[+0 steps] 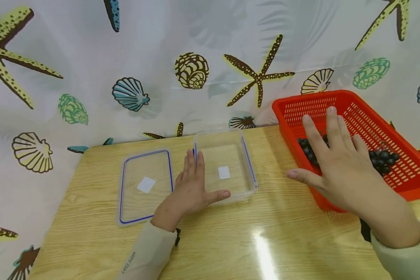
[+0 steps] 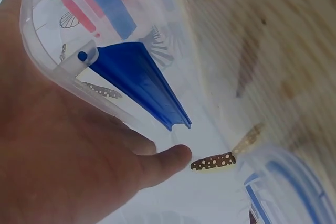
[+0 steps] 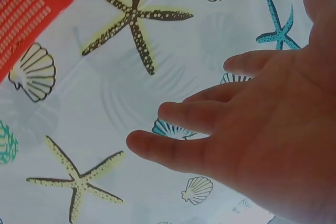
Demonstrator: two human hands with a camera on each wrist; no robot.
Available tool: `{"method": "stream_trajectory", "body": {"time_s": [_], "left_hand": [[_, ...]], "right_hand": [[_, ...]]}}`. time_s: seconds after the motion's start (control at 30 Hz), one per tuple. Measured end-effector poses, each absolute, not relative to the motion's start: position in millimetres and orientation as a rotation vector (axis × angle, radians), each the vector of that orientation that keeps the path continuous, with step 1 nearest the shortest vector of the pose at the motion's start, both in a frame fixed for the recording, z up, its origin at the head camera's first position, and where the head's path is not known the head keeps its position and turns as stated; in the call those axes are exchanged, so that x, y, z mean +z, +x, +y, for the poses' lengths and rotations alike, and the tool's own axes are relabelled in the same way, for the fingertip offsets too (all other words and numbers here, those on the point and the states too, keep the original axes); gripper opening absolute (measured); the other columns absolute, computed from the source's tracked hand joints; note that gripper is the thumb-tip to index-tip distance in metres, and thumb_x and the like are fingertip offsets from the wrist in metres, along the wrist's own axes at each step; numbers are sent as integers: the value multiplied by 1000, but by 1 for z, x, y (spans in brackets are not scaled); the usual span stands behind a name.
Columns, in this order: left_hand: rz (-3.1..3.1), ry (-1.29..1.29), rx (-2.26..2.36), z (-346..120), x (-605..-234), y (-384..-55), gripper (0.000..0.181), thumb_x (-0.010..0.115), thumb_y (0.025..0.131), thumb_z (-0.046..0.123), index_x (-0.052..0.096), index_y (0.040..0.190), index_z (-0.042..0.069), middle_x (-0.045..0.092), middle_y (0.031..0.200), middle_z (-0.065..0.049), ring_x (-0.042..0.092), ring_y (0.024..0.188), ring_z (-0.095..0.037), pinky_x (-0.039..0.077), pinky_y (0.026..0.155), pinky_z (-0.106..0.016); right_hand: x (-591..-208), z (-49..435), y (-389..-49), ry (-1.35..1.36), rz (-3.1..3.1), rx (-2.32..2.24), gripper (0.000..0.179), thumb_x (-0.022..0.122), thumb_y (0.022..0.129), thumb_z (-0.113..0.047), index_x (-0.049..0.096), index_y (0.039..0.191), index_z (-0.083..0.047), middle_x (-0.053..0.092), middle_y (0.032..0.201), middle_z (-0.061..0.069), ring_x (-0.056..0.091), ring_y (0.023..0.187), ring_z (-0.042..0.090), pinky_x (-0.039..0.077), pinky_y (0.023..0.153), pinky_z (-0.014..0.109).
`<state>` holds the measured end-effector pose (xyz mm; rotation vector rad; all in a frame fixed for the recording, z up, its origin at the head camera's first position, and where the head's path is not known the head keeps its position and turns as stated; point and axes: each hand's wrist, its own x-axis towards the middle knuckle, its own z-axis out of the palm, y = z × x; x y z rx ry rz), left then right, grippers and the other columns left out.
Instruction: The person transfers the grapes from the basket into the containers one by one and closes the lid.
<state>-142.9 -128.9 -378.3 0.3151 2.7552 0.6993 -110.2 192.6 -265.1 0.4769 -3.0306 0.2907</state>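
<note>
A clear plastic box (image 1: 232, 155) with blue side strips stands on the table, a white square label at its bottom. My left hand (image 1: 190, 186) is at its left side, fingers straight and thumb held out over the near side. In the left wrist view the hand (image 2: 89, 145) lies along the box wall, close to a blue strip (image 2: 139, 82); whether it touches is hard to tell. Above a red basket (image 1: 309, 100), my right hand (image 1: 339, 167) is spread and holds nothing. Dark round fruit, like grapes (image 1: 384, 158), lie in the basket, partly hidden by that hand.
Left of the box, a clear lid (image 1: 157, 167) with a blue seal lies flat on the wooden table (image 1: 224, 241). Behind the table hangs a white cloth (image 1: 154, 50) printed with shells and starfish.
</note>
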Motion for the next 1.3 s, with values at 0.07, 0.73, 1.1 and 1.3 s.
{"method": "stream_trajectory", "body": {"time_s": [0.07, 0.73, 1.1, 1.3], "left_hand": [[2755, 297, 693, -128, -378, -143, 131, 64, 84, 74, -21, 157, 6, -34, 158, -17, -28, 146, -27, 4, 117, -61], [2737, 240, 709, -128, -381, -145, 129, 62, 84, 76, -16, 158, 6, -15, 164, -22, -10, 151, -34, 8, 117, -61], [2762, 238, 722, -128, -381, -144, 129, 64, 83, 75, -12, 159, 4, -12, 164, -24, -5, 151, -40, 12, 116, -62], [2756, 232, 730, -128, -383, -144, 130, 64, 82, 76, -13, 159, 4, -12, 165, -24, -7, 151, -37, 12, 116, -62]], "right_hand": [[-261, 200, -114, 467, -3032, 263, 107, 58, 92, -67, -5, 164, -18, -28, 162, 16, -11, 149, 47, 10, 106, 76], [-250, 247, -183, 522, -3069, 205, 88, 50, 102, -56, -5, 164, -26, -18, 162, 29, -2, 146, 57, 18, 96, 83], [-275, 270, -227, 558, -3283, 293, 87, 46, 102, -59, -4, 164, -25, -16, 161, 33, 2, 144, 60, 22, 98, 80], [-289, 277, -244, 545, -3335, 297, 86, 49, 103, -54, 3, 164, -17, -4, 158, 41, 6, 141, 63, 13, 104, 78]]}}
